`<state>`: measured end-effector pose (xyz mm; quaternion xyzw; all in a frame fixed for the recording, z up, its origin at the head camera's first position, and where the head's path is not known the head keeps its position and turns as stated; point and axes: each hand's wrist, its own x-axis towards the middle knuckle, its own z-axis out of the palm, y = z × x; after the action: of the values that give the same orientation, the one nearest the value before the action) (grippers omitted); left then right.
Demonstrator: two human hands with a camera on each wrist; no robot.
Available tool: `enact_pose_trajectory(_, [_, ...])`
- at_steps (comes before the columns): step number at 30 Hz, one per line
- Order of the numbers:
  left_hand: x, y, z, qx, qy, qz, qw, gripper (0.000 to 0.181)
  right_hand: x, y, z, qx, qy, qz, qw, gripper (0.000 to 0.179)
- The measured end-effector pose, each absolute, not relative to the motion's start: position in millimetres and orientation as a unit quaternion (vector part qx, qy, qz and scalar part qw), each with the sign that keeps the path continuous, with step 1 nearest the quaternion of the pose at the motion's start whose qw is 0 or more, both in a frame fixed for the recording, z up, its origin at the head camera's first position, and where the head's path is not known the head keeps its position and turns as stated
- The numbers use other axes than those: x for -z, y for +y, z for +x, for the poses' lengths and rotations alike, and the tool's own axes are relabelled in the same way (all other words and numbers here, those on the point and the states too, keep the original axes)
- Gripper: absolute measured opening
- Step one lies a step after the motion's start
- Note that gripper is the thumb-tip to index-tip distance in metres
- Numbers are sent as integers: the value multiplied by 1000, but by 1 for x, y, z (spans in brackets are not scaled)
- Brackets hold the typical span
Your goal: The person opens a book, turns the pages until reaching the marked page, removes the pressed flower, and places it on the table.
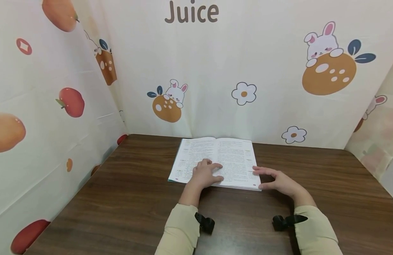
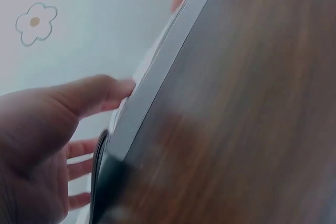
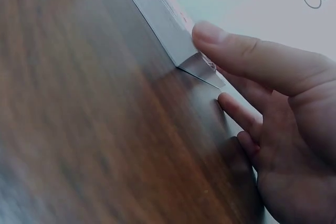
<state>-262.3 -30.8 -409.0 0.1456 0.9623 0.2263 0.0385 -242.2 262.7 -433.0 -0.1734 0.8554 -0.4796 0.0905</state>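
Note:
An open book (image 1: 234,159) with printed pages lies flat on the brown wooden table. My left hand (image 1: 205,174) rests on the lower part of the book near the middle fold, its fingers spread. In the left wrist view, the left thumb (image 2: 113,90) touches the page by the book's near edge (image 2: 157,77). At the book's lower right corner is my right hand (image 1: 280,182), with thumb and fingers apart. The right wrist view has the right thumb (image 3: 220,40) against the corner of the page block (image 3: 163,19). The other right fingers are partly hidden there.
The wooden table (image 1: 126,198) spreads out around the book. Behind it hangs a pale curtain (image 1: 212,60) printed with rabbits, fruit and flowers, which also runs along the left and right sides. Black wrist cameras (image 1: 206,224) are strapped over the pale sleeves (image 1: 180,230).

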Motion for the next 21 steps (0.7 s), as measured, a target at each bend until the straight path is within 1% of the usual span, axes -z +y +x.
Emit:
enact_pose_trajectory(4, [407, -24, -260, -202, 969, 136, 33, 37, 432, 262, -242, 480, 856, -165, 94, 48])
enact_pose_trajectory(9, [407, -22, -259, -196, 971, 131, 30, 36, 433, 261, -243, 473, 863, -154, 89, 45])
enact_pose_trajectory(18, [409, -21, -259, -205, 969, 132, 29, 36, 437, 257, -246, 458, 878, -132, 47, 26])
enact_pose_trajectory(21, [408, -18, -258, -196, 968, 154, 23, 30, 436, 254, -247, 453, 883, -116, 34, 28])
